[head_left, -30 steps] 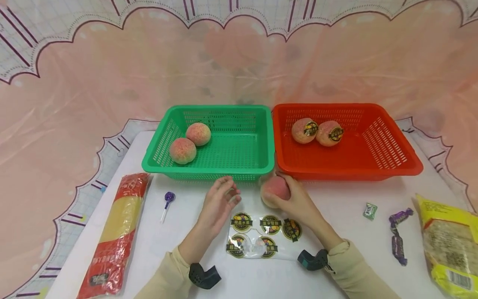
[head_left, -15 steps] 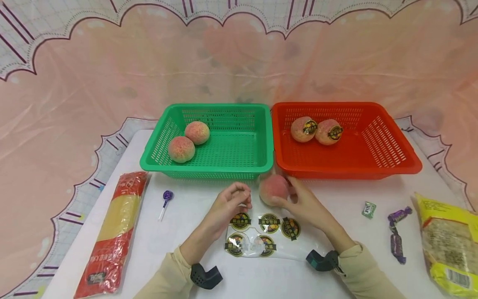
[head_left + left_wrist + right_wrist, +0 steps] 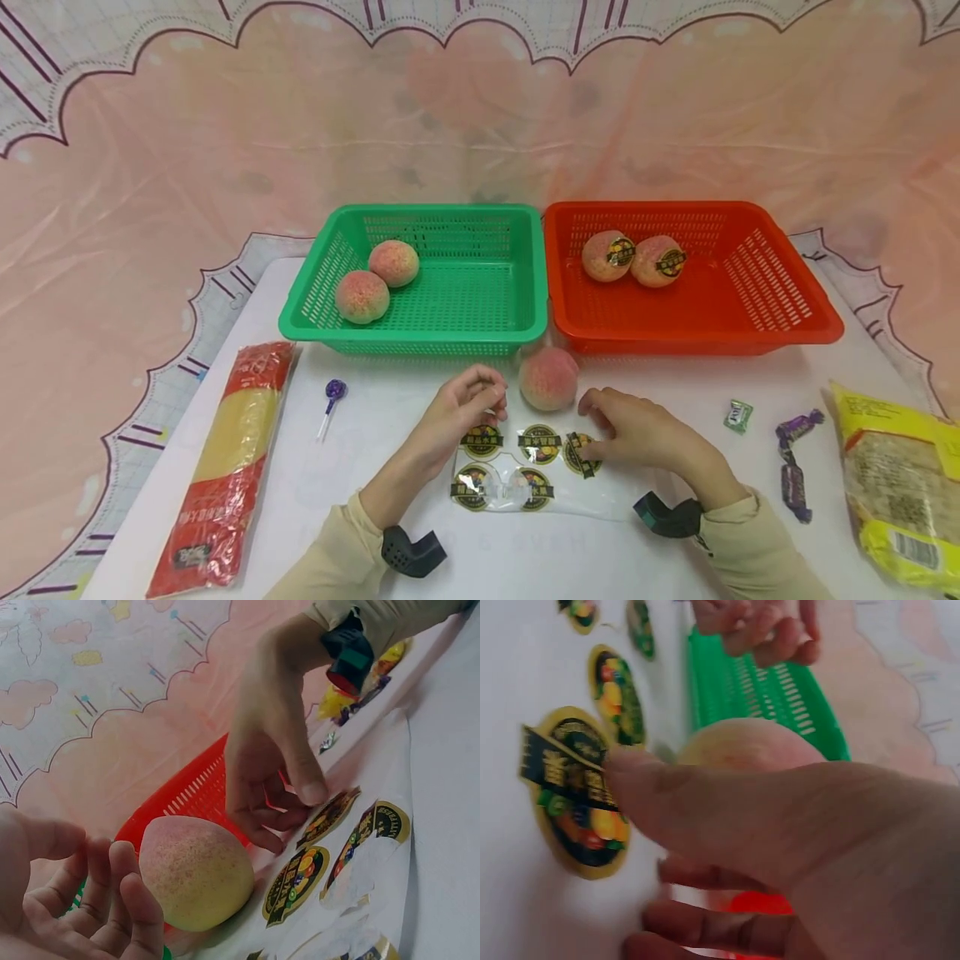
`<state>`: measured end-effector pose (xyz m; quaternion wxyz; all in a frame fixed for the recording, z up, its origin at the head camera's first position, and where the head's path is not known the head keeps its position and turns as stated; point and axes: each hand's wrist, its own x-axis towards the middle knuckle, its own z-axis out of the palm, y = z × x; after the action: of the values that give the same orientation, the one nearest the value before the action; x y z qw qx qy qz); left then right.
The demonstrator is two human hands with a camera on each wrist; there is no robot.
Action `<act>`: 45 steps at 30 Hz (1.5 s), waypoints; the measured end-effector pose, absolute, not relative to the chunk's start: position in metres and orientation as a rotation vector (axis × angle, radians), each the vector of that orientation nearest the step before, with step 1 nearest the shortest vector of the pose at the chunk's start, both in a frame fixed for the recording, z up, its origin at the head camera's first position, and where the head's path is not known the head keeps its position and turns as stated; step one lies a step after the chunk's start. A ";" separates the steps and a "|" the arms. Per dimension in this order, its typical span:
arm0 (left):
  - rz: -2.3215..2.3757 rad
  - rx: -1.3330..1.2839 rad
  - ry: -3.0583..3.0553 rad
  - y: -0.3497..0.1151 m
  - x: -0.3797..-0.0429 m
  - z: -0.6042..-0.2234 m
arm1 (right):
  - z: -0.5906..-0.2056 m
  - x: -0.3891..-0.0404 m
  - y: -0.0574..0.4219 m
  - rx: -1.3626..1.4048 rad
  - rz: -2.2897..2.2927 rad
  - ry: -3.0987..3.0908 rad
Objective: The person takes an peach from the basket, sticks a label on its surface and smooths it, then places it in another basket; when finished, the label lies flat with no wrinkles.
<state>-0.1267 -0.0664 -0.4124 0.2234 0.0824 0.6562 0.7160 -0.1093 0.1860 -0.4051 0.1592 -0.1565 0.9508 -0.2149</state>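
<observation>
A pink peach (image 3: pixel 550 380) stands on the white table between the two hands, in front of the baskets. My left hand (image 3: pixel 461 421), fingers loosely curled, is just left of the peach and holds nothing. Over the right part of a clear sheet of round fruit stickers (image 3: pixel 581 502) is my right hand (image 3: pixel 652 437). Its thumb reaches the edge of the rightmost black-and-gold sticker (image 3: pixel 577 795); the other fingers are bent and apart from the peach. In the left wrist view the peach (image 3: pixel 196 874) carries no sticker on the side that shows.
A green basket (image 3: pixel 420 336) holds two plain peaches; a red basket (image 3: pixel 697 337) beside it holds two with stickers. At left lie a red-and-yellow packet (image 3: pixel 225 467) and a purple lollipop (image 3: pixel 334 390). A green candy (image 3: pixel 738 415), purple-wrapped candies (image 3: pixel 795 487) and a yellow bag (image 3: pixel 896 492) are at right.
My right hand has let go of the peach and moved down and right to the stickers. My left hand moved right, closer to the peach, its fingers curling more.
</observation>
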 end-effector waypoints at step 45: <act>1.515 0.757 2.376 -0.033 -0.134 -0.391 | -0.368 -0.103 0.166 -0.729 -1.260 2.620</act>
<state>-0.1335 -0.0325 -0.3915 0.1118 0.2578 0.8093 0.5159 -0.1028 0.1661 -0.3682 0.0720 -0.2426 0.8719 -0.4192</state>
